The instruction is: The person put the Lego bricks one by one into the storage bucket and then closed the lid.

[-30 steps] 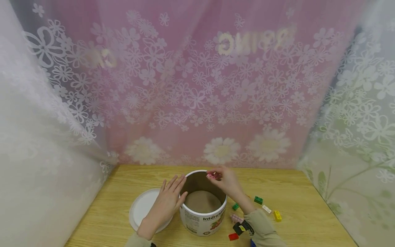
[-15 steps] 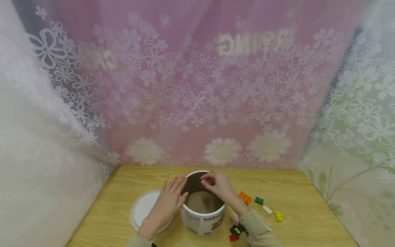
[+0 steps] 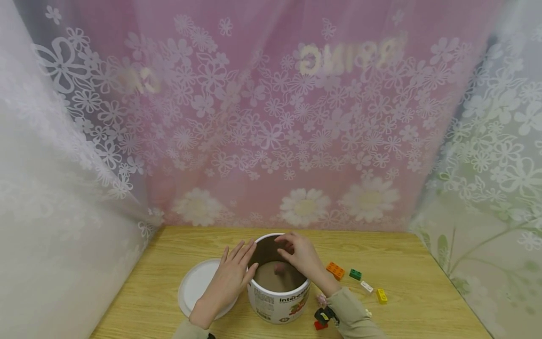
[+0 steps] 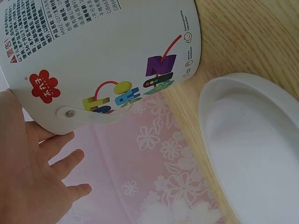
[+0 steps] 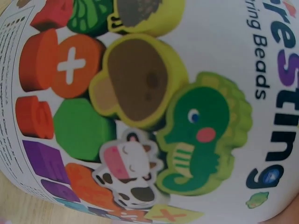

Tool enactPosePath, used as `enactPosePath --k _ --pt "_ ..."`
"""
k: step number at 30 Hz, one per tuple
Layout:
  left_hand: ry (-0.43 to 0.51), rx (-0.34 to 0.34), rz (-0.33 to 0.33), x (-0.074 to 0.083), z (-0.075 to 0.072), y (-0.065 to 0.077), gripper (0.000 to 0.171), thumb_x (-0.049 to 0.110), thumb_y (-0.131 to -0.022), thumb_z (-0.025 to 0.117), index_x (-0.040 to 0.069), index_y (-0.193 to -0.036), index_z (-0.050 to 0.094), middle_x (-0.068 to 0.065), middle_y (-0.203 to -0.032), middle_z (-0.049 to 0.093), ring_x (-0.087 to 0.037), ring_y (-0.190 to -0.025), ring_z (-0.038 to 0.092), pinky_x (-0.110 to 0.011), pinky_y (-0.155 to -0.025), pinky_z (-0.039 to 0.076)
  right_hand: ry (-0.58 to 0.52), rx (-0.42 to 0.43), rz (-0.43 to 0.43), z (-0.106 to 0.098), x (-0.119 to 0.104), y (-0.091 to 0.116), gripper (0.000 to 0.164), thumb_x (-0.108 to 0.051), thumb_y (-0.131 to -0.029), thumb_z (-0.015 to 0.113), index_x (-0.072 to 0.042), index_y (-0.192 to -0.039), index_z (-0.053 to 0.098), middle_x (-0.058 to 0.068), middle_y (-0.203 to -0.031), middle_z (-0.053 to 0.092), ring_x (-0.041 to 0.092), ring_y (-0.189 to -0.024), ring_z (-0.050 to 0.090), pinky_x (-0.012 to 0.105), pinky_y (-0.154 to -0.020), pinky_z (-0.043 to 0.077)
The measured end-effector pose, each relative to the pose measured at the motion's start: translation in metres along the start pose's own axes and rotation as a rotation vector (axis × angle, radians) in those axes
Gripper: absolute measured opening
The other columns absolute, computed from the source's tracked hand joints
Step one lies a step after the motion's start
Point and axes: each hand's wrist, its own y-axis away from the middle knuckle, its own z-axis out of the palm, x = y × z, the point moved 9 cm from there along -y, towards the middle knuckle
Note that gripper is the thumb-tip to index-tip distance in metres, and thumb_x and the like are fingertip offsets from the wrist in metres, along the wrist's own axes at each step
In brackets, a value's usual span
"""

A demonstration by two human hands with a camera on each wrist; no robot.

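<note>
Released from the right hand (image 3: 301,254), whose thumb and fingertips stand apart over the opening of the white bucket (image 3: 271,308), a small pinkish piece (image 3: 279,268) now shows as a blur inside the bucket, below those fingers. Half a second ago that piece was pinched between the right thumb and fingers; the hand itself has barely moved since. Whether the piece touches the bucket's floor, I cannot tell.

Fingers straight and spread, grasping nothing, the left hand (image 3: 230,273) rests at the left side of the bucket's rim, as in both earlier frames. Left of the bucket, partly under that hand, lies a white lid (image 3: 195,287).

Right of the bucket are an orange brick (image 3: 335,270), mostly hidden by the right forearm one second ago, then a green brick (image 3: 355,274), a white brick (image 3: 366,286) and, farthest from it, a yellow brick (image 3: 382,296). Nearer the person, just right of the bucket, a light pink piece (image 3: 322,300) and a red brick (image 3: 321,325) show around a black device (image 3: 325,315) at the right wrist.
</note>
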Motion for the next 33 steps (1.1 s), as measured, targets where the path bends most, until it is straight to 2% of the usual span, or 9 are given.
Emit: enactPosePath --k 5,9,15,22,29,33 --pt "0.004 -0.008 -0.009 -0.001 0.000 0.000 0.059 0.045 -0.109 0.040 0.009 -0.157 0.040 -0.006 -0.163 0.036 -0.032 -0.150 0.032 -0.064 -0.121 0.018 -0.088 0.009 0.030 -0.003 0.003 0.001 0.017 -0.006 -0.092 0.075 -0.009 -0.108 0.075 0.002 -0.099 0.070 0.017 -0.081 0.070 0.029 -0.072 0.061" --pt "-0.002 -0.007 -0.008 -0.001 0.000 0.000 0.059 0.044 -0.109 0.041 0.009 -0.157 0.039 -0.007 -0.162 0.037 -0.032 -0.150 0.033 -0.064 -0.121 0.018 -0.176 0.043 0.015 -0.008 0.003 0.001 0.018 -0.005 -0.092 0.074 -0.010 -0.109 0.076 0.003 -0.103 0.074 0.018 -0.085 0.072 0.025 -0.074 0.060" --pt "-0.004 -0.001 -0.007 -0.001 0.001 0.000 0.060 0.044 -0.109 0.041 0.009 -0.157 0.039 -0.008 -0.162 0.037 -0.034 -0.149 0.033 -0.064 -0.121 0.018 -0.288 0.090 -0.027 -0.016 0.003 0.003 0.017 -0.005 -0.094 0.072 -0.008 -0.110 0.076 0.005 -0.106 0.074 0.024 -0.093 0.073 0.033 -0.079 0.062" --pt "0.010 -0.004 -0.011 -0.001 0.001 0.000 0.059 0.044 -0.109 0.042 0.009 -0.157 0.040 -0.006 -0.162 0.036 -0.032 -0.150 0.032 -0.064 -0.121 0.017 -0.284 0.139 -0.029 -0.034 0.010 0.009 0.019 -0.010 -0.096 0.071 -0.009 -0.114 0.074 0.007 -0.110 0.073 0.026 -0.094 0.070 0.042 -0.080 0.062" --pt "0.019 -0.001 -0.014 -0.001 0.001 0.000 0.059 0.043 -0.109 0.042 0.008 -0.156 0.041 -0.006 -0.161 0.038 -0.032 -0.150 0.032 -0.064 -0.122 0.017 -0.311 0.178 -0.010 -0.059 0.018 0.019 0.024 -0.006 -0.096 0.069 -0.008 -0.120 0.072 0.013 -0.117 0.071 0.030 -0.103 0.068 0.057 -0.088 0.056" --pt "0.023 0.004 -0.012 -0.001 0.000 0.000 0.058 0.043 -0.109 0.043 0.008 -0.156 0.041 -0.007 -0.161 0.039 -0.032 -0.150 0.033 -0.063 -0.122 0.017 -0.319 0.186 0.039 -0.071 0.031 0.026 0.026 -0.007 -0.097 0.069 -0.005 -0.123 0.070 0.013 -0.122 0.070 0.034 -0.107 0.066 0.056 -0.092 0.055"
